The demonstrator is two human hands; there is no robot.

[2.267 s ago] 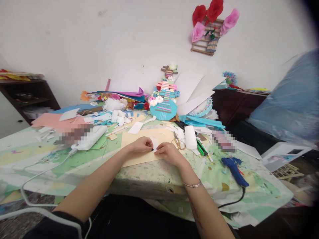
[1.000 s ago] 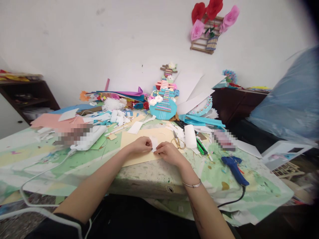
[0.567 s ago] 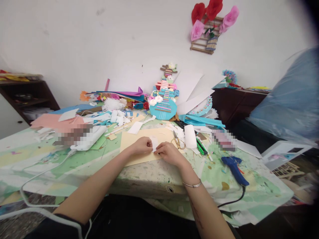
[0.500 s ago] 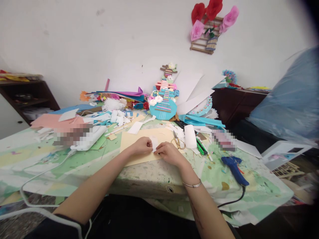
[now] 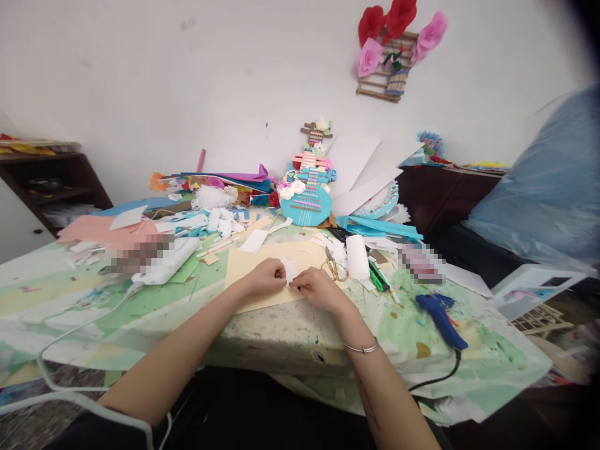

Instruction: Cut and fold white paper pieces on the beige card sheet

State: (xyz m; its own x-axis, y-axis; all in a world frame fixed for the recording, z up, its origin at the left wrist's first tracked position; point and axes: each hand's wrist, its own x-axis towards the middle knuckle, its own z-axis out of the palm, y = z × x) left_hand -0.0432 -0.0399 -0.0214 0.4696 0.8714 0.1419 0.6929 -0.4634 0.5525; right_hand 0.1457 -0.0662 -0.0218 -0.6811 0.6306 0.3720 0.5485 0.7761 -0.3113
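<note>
Between my hands is a small white paper piece [image 5: 289, 270], over a cream paper sheet [image 5: 244, 265] near the table's front edge. My left hand [image 5: 267, 275] has its fingers curled and pinched at the left side of the white piece. From the right, my right hand [image 5: 316, 287] closes thumb and fingertips at the piece's lower right edge. The two sets of fingertips are close together. Golden-handled scissors [image 5: 334, 265] lie just right of the sheet, beside a white roll [image 5: 358, 257].
A blue glue gun [image 5: 443, 319] with a black cord lies at the right. Green cutters [image 5: 376, 275] are near the roll. A blue paper instrument [image 5: 307, 206] stands at the back. A white power strip [image 5: 180, 256] and paper scraps lie left.
Both hands stay in nearly the same place, with only a slight shift of the fingertips at the white paper piece.
</note>
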